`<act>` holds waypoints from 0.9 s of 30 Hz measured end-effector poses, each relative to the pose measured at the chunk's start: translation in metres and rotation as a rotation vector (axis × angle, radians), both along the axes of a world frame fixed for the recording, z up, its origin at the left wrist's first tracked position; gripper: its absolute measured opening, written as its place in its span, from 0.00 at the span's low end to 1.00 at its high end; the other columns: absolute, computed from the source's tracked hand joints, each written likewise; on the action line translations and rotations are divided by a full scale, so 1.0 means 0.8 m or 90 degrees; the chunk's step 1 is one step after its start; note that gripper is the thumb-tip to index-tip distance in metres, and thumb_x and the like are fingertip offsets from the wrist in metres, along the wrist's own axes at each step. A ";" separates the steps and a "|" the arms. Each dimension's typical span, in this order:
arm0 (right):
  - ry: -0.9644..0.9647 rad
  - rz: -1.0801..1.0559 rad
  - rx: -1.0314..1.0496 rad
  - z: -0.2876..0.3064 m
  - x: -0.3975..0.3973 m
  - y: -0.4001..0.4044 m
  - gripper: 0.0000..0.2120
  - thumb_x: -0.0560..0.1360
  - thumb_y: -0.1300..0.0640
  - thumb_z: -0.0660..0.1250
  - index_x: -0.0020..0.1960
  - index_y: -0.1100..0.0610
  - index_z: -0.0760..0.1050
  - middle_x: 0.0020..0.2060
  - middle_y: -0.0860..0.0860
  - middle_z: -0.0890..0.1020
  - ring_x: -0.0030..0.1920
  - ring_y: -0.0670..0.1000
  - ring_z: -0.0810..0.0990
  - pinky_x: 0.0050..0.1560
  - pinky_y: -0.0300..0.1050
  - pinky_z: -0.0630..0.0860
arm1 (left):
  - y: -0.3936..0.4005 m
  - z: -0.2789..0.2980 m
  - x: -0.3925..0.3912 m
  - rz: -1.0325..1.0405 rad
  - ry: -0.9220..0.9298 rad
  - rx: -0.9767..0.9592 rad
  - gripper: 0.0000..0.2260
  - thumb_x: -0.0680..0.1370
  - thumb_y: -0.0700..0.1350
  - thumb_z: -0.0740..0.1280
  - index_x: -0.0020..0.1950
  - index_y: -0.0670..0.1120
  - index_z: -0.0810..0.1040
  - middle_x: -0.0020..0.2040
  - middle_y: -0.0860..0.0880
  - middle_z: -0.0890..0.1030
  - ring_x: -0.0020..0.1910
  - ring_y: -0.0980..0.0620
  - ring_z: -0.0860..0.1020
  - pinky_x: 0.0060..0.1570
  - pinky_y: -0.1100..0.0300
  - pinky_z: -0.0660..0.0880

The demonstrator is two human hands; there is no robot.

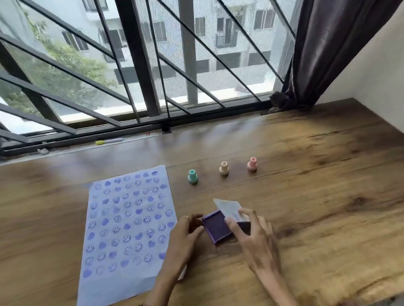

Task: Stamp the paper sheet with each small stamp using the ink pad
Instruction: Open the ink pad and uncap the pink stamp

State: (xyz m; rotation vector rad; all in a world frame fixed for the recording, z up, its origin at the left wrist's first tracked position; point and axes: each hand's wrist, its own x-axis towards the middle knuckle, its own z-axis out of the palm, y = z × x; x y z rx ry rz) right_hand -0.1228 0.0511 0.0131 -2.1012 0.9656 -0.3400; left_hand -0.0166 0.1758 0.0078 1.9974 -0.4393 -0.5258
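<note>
A purple ink pad [217, 226] lies on the wooden table, its clear lid [228, 208] raised. My left hand [183, 235] grips the pad's left edge. My right hand [254, 238] holds the lid at the pad's right side. A pale blue paper sheet [126, 229] lies to the left, covered with purple smiley and heart prints. Behind the pad stand three small stamps in a row: green [192, 176], cream [223, 168] and pink [251, 164].
The wooden table [328, 187] runs back to a barred window [137, 58]. A yellow-capped marker [109, 141] lies on the sill. A dark curtain [332, 20] hangs at the right, beside a white wall [393, 91].
</note>
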 end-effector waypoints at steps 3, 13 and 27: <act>-0.046 -0.029 0.147 0.016 -0.002 -0.031 0.25 0.65 0.27 0.50 0.45 0.42 0.75 0.39 0.45 0.82 0.41 0.50 0.79 0.40 0.47 0.71 | -0.003 -0.004 0.001 -0.015 -0.051 0.014 0.14 0.70 0.35 0.70 0.53 0.45 0.78 0.45 0.45 0.80 0.45 0.52 0.77 0.41 0.77 0.69; -0.065 -0.246 0.189 -0.006 0.005 -0.094 0.10 0.76 0.56 0.61 0.42 0.62 0.75 0.25 0.54 0.78 0.25 0.53 0.78 0.43 0.60 0.77 | -0.008 -0.006 0.021 -0.052 -0.032 0.034 0.09 0.69 0.36 0.72 0.48 0.43 0.79 0.35 0.53 0.76 0.35 0.58 0.74 0.35 0.79 0.67; 0.041 -0.062 -0.137 0.027 0.101 -0.149 0.19 0.73 0.56 0.67 0.63 0.53 0.69 0.55 0.57 0.79 0.51 0.60 0.78 0.45 0.51 0.75 | -0.148 0.036 0.058 -0.024 0.313 -0.146 0.08 0.75 0.38 0.65 0.53 0.40 0.78 0.40 0.48 0.79 0.39 0.53 0.78 0.39 0.66 0.76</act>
